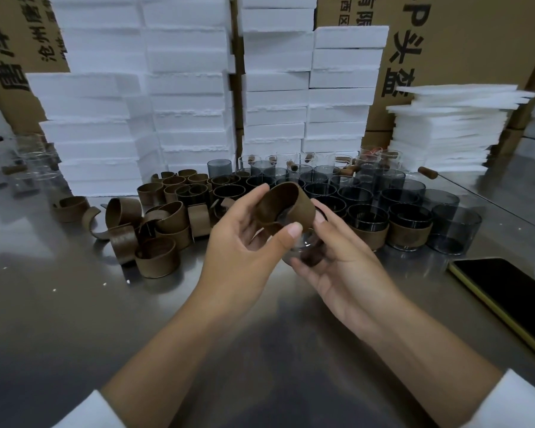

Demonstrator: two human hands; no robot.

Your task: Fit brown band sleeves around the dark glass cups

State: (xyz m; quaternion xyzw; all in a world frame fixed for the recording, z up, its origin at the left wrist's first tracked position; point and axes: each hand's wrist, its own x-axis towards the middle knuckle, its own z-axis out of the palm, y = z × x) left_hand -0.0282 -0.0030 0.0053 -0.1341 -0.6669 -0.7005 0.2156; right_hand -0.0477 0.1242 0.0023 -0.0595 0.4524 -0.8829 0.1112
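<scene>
My left hand point(247, 239) pinches a brown band sleeve point(286, 206) between thumb and fingers, above the metal table point(74, 319). My right hand point(340, 267) grips a dark glass cup point(306, 251) from below, tilted, with the sleeve wrapped round its upper part. Several loose brown sleeves point(155, 223) lie in a heap at the left. Several bare dark glass cups point(362, 193) stand in rows behind my hands. Two cups with sleeves fitted point(410, 231) stand at the right front of the rows.
Tall stacks of white foam blocks point(186, 97) and cardboard boxes point(464, 41) rise behind the cups. A pile of thin foam sheets point(448, 131) sits at the right. A black phone point(507, 298) lies near the right edge. Clear glasses point(34, 162) stand at the far left.
</scene>
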